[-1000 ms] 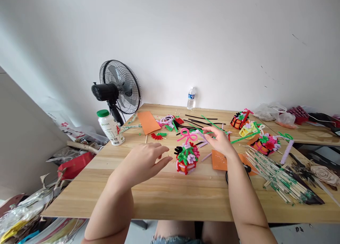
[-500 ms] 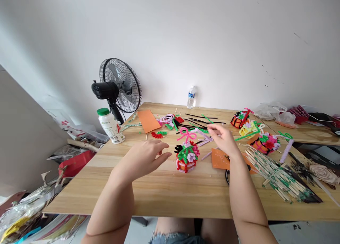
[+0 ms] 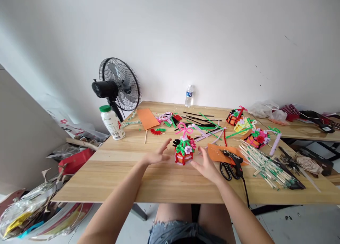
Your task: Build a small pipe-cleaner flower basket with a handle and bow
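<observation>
A small flower basket made of pipe cleaners [image 3: 183, 150] stands upright on the wooden table [image 3: 159, 180], in front of me. It has an orange body with red and lilac bands, green, black, red and lilac flowers, and a pink bow on top. My left hand [image 3: 158, 154] is just left of it, thumb and fingers apart, holding nothing. On the other side, my right hand [image 3: 205, 164] is spread with fingertips close to the basket's right side; whether they touch it I cannot tell.
Right of my hand lie a hot glue gun [image 3: 233, 158], scissors [image 3: 227, 170] and orange card [image 3: 216, 152]. Farther right are bundled sticks [image 3: 268, 164] and a pink-flowered basket [image 3: 257, 137]. Loose pipe cleaners [image 3: 204, 123] lie behind. A white bottle [image 3: 113, 123] and fan [image 3: 119, 84] stand left.
My right hand has come down and left from over the pipe cleaners to the basket's right side, uncovering the glue gun. My left hand stays beside the basket, fingers spread wider.
</observation>
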`<state>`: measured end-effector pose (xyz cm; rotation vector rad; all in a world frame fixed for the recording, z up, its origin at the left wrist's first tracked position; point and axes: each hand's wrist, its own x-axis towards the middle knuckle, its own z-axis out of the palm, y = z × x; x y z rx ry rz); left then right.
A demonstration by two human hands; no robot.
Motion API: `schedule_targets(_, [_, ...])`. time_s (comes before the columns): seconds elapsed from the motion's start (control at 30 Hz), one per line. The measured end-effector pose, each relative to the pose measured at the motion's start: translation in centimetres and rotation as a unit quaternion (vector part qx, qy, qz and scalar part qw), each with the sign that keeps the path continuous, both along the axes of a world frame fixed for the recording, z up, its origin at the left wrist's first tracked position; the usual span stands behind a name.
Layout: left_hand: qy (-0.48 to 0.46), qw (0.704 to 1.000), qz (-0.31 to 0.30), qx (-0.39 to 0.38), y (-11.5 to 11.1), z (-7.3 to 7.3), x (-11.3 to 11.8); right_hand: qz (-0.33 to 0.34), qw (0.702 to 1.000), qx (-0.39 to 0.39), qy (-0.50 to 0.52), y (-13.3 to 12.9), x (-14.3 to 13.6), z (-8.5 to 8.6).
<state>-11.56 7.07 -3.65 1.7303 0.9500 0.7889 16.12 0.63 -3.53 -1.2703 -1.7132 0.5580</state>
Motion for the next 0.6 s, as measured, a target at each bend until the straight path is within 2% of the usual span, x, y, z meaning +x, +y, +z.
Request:
schedule_targets(0.1, [-0.062, 0.997, -0.042, 0.006, 0.2, -1.3, 2.4, 0.001, 0.999, -0.015, -0.035, 0.9, -1.7, -1.5])
schedule_targets(0.17, [-0.099, 0.992, -0.081, 0.005, 0.1, -1.6, 3.3, 0.008, 1.000, -0.003, -0.029, 1.5, -2.3, -1.6])
schedule_targets(0.23, [-0.111, 0.990, -0.092, 0.006, -0.1, -1.7, 3.4, 0.017, 1.000, 0.001, -0.014, 2.2, -2.4, -1.4])
schedule_targets(0.4, [-0.057, 0.997, -0.022, 0.046, -0.8, -2.1, 3.2, 0.022, 1.000, -0.016, 0.011, 4.0, -1.0, -1.1])
schedule_targets(0.6, [-0.033, 0.997, 0.043, 0.060, -1.4, -2.0, 4.4, -0.011, 1.000, 0.000, 0.008, 5.1, 0.3, -0.9])
